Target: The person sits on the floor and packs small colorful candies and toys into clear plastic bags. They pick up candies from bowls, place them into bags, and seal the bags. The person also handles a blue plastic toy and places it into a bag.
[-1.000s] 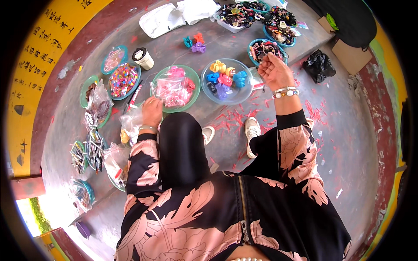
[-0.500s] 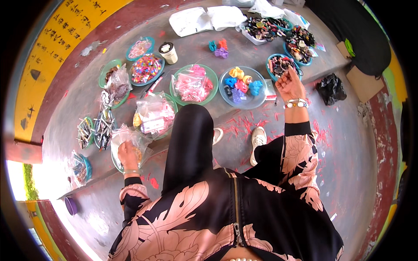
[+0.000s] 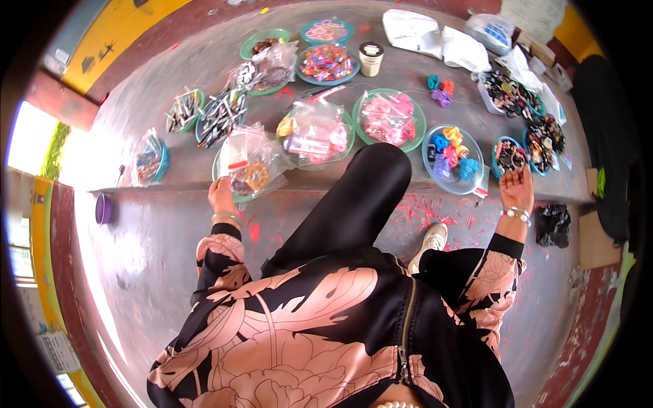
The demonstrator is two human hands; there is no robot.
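My left hand is closed at the near left edge of a clear plastic bag, its fingertips pinching the plastic. That bag has a red strip and lies over a green plate; an orange ring-shaped piece shows among small dark items. Over on the right, my right hand has its fingers curled together at the near rim of a blue basket of dark and pink hair ties. Whatever those fingers hold is too small to make out.
Along the raised ledge stand plates of pink packets, bright hair claw clips, colourful beads and pens. A lidded cup stands behind. On the lower floor are a black plastic bag, a purple cup and red scraps.
The view has swung left, so the goods appear farther right. My left hand has drawn from over the bag to its near edge. The right hand stays by the hair-tie basket, now lower.
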